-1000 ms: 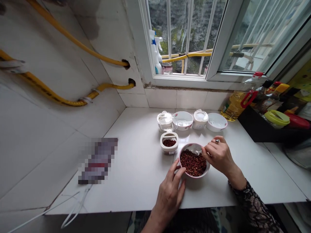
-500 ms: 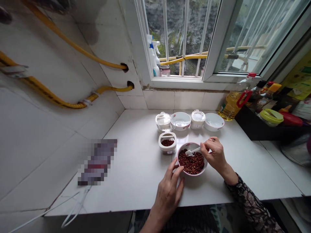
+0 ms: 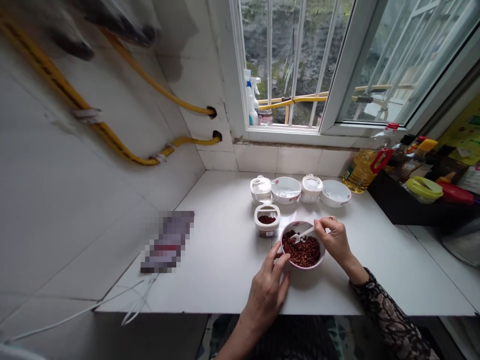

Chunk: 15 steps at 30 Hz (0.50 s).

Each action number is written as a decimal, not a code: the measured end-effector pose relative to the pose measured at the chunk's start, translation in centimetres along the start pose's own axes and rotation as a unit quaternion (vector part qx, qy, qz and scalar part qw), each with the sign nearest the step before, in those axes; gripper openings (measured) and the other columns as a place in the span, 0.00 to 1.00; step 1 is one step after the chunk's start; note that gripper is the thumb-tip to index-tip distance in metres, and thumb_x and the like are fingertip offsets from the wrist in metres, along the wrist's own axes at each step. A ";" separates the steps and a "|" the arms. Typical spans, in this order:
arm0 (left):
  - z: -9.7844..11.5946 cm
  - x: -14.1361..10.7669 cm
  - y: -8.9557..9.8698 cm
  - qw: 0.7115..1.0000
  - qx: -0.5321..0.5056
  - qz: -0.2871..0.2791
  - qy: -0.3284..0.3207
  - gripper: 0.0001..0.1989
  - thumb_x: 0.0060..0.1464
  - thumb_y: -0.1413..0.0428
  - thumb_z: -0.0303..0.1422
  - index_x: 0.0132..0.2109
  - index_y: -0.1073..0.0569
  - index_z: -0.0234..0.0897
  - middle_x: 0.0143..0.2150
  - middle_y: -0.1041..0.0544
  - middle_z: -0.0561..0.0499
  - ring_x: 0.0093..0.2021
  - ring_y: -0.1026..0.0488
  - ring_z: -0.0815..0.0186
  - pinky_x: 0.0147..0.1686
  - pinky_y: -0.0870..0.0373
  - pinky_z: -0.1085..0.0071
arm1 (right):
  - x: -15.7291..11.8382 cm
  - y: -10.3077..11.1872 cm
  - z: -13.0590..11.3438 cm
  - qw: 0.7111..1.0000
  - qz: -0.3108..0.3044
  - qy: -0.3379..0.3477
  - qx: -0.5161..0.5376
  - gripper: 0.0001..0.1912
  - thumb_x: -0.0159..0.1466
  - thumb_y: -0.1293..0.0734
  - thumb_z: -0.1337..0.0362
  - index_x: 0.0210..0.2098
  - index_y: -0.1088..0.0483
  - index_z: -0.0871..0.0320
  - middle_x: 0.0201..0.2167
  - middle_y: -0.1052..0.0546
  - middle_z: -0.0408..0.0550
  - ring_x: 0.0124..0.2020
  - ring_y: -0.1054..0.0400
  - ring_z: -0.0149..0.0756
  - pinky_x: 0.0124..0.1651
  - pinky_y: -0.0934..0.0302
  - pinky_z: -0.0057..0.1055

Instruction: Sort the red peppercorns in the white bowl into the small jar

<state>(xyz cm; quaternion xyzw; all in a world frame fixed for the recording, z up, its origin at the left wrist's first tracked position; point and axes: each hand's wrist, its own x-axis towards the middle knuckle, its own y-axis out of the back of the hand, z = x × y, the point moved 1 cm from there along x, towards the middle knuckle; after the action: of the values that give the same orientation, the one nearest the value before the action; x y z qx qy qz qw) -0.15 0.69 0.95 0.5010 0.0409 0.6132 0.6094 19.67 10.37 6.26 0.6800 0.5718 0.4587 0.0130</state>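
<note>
A white bowl with a pink rim [image 3: 321,260] holds dark red dried peppercorns [image 3: 304,251]. My right hand [image 3: 333,239] pinches the handle of a small white spoon [image 3: 305,232], whose scoop rests among the peppercorns at the bowl's left. My left hand [image 3: 268,287] has its fingers apart, with fingertips against the bowl's left side. Just behind and left of the bowl is an open square jar [image 3: 267,228] with similar peppercorns inside.
Behind stand a lidded clear jar [image 3: 261,190], a white bowl [image 3: 286,191], a second lidded jar [image 3: 311,189] and another bowl [image 3: 336,194]. An oil bottle [image 3: 360,167] and a black condiment box [image 3: 393,200] are at right. A blurred object [image 3: 168,242] with a cable lies left.
The camera view has shifted, so the counter items appear further right. The spoon's scoop sits slightly deeper in the peppercorns. My left hand stays at the bowl's side.
</note>
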 end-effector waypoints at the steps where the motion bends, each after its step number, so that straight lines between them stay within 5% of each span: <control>1: 0.0 0.0 0.0 1.000 0.000 0.001 0.001 0.19 0.62 0.53 0.23 0.59 0.38 0.37 0.65 0.38 0.37 0.63 0.34 0.57 0.56 0.28 0.62 | 0.0 0.1 0.0 1.000 -0.001 -0.013 0.008 0.22 0.63 0.38 0.59 0.15 0.44 0.56 0.13 0.39 0.39 0.20 0.45 0.30 0.31 0.46 0.31; 9: 0.2 0.1 0.2 1.000 -0.003 0.004 0.007 0.21 0.59 0.51 0.21 0.58 0.37 0.38 0.65 0.38 0.38 0.63 0.34 0.57 0.56 0.28 0.63 | 0.3 0.2 0.8 0.973 -0.045 -0.168 0.150 0.25 0.60 0.36 0.47 0.15 0.43 0.56 0.14 0.43 0.40 0.19 0.50 0.28 0.23 0.54 0.28; 15: 0.0 0.0 -0.1 1.000 -0.001 0.011 0.000 0.22 0.58 0.51 0.21 0.59 0.38 0.39 0.65 0.38 0.38 0.63 0.34 0.56 0.55 0.28 0.62 | 0.5 -0.2 1.6 0.952 -0.057 -0.219 0.207 0.28 0.55 0.35 0.43 0.13 0.43 0.56 0.13 0.43 0.39 0.18 0.52 0.27 0.22 0.55 0.27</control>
<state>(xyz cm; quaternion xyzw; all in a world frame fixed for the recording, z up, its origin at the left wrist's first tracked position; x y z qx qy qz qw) -0.05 0.76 0.88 0.5010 0.0350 0.6197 0.6031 20.53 11.61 5.50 0.7179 0.6751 0.1686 0.0224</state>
